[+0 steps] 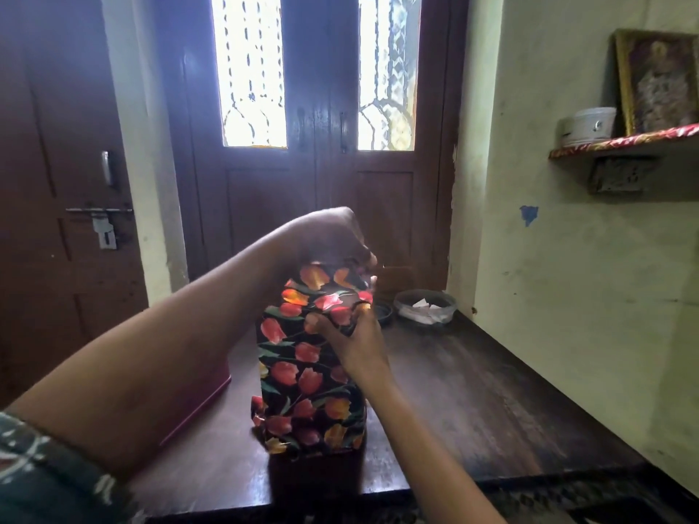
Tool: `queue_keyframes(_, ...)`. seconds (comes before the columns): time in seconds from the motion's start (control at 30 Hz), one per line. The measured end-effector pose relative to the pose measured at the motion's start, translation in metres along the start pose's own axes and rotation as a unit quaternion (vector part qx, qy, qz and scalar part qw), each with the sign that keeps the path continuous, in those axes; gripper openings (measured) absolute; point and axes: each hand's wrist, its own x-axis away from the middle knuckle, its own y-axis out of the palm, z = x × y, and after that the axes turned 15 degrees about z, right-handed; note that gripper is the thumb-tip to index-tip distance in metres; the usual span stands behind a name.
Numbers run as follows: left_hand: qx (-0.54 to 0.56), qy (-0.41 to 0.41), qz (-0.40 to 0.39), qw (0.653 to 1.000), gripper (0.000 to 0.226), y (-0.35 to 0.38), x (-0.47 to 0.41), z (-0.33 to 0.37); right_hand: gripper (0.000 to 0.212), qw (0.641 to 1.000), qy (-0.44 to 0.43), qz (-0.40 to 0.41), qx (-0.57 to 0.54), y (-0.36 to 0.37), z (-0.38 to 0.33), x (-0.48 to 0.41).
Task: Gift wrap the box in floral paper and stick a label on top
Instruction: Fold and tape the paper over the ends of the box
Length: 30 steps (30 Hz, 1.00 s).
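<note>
While left hand [333, 236] and right hand [357, 342] pinch paper [321, 287] atop box [306, 376], top fold underway; next: press flaps flat.

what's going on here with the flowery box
A person is gift wrapping a tall box that stands upright on the dark wooden table. Floral paper already covers its sides. The left hand grips the paper at the top end, and the right hand pinches a fold just below. No label shows yet.
</note>
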Motion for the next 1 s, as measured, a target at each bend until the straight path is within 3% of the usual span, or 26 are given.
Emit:
queue_keyframes(0.1, 0.057, -0.011, 0.026, 0.998, 0.02, -0.014, -0.006, -0.005, 0.116, 1.0, -0.01, -0.005, 0.002, -0.001, 0.001, -0.001)
queue_keyframes(0.2, 0.071, 0.004, 0.027, 0.997, 0.024, -0.017, -0.007, -0.011, 0.123, 1.0, -0.027, -0.006, 0.003, -0.001, -0.002, -0.002)
queue_keyframes(0.27, 0.05, 0.028, 0.069, 0.996, 0.029, -0.014, -0.008, -0.016, 0.118, 1.0, -0.026, 0.002, -0.004, 0.001, -0.001, -0.002)
queue_keyframes(0.37, 0.038, 0.057, 0.213, 0.975, 0.04, -0.019, -0.008, -0.032, 0.111, 0.999, -0.032, 0.021, -0.003, -0.006, 0.001, -0.002)
queue_keyframes(0.43, 0.095, 0.079, 0.158, 0.98, 0.05, -0.025, 0.001, -0.05, 0.097, 0.999, -0.033, 0.022, 0.002, -0.016, -0.003, -0.003)
queue_keyframes(0.5, 0.2, 0.07, -0.007, 0.977, 0.058, -0.027, 0.02, -0.07, 0.087, 0.999, -0.028, 0.028, -0.028, -0.024, -0.004, -0.007)
queue_keyframes(0.57, 0.298, 0.035, -0.132, 0.945, 0.049, -0.019, 0.04, -0.092, 0.085, 0.997, -0.019, 0.048, -0.055, -0.025, 0.0, -0.014)
queue_keyframes(0.6, 0.331, 0.022, -0.159, 0.93, 0.046, -0.01, 0.046, -0.103, 0.083, 0.996, -0.016, 0.06, -0.059, -0.024, 0.004, -0.017)
queue_keyframes(0.7, 0.384, 0.02, -0.118, 0.916, 0.054, 0.019, 0.049, -0.126, 0.085, 0.995, 0.002, 0.08, -0.052, -0.021, 0.008, -0.021)
queue_keyframes(0.83, 0.417, 0.029, -0.029, 0.908, 0.049, 0.033, 0.044, -0.127, 0.037, 0.983, 0.052, 0.086, -0.154, -0.029, 0.001, -0.026)
queue_keyframes(1.0, 0.423, 0.068, -0.027, 0.903, 0.042, 0.034, 0.046, -0.123, 0.022, 0.978, 0.036, 0.067, -0.194, -0.033, 0.002, -0.031)
